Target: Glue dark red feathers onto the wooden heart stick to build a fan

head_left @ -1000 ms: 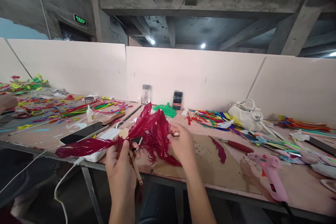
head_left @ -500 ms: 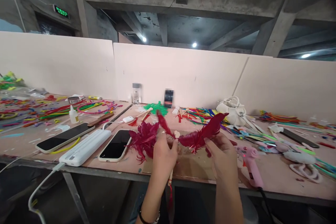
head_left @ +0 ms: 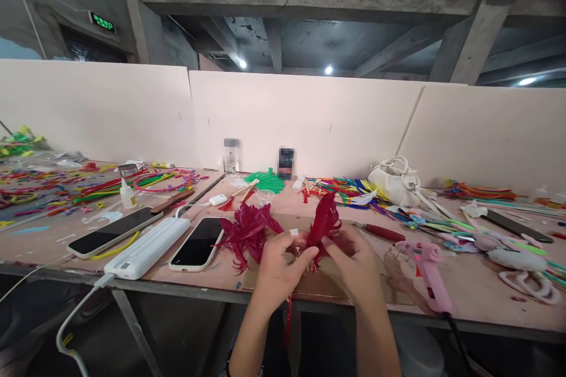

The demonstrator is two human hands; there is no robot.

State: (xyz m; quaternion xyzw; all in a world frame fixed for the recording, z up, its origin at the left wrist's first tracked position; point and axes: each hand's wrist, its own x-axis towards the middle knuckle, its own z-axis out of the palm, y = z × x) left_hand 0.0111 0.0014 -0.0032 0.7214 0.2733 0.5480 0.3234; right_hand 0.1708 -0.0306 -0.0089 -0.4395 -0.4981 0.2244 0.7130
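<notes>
Both hands raised just over the table edge, fingertips meeting. Left hand [head_left: 276, 262]: fingers curled, thumb and forefinger pinching the base of a dark red feather [head_left: 325, 222]. Right hand [head_left: 354, 260]: fingers bunched, pinching the same base from the other side. The feather stands upright above the fingertips, its barbs ragged and split and its tip curling. A red strand [head_left: 289, 317] hangs below the fingers. Cardboard [head_left: 322, 290] lies under them. Just left of the fingers is a heap of matching feathers [head_left: 246, 234]; right of them, a pink glue gun [head_left: 428, 274]. Beyond the fingers, green feathers [head_left: 265, 180] and a white handbag [head_left: 395, 179].
</notes>
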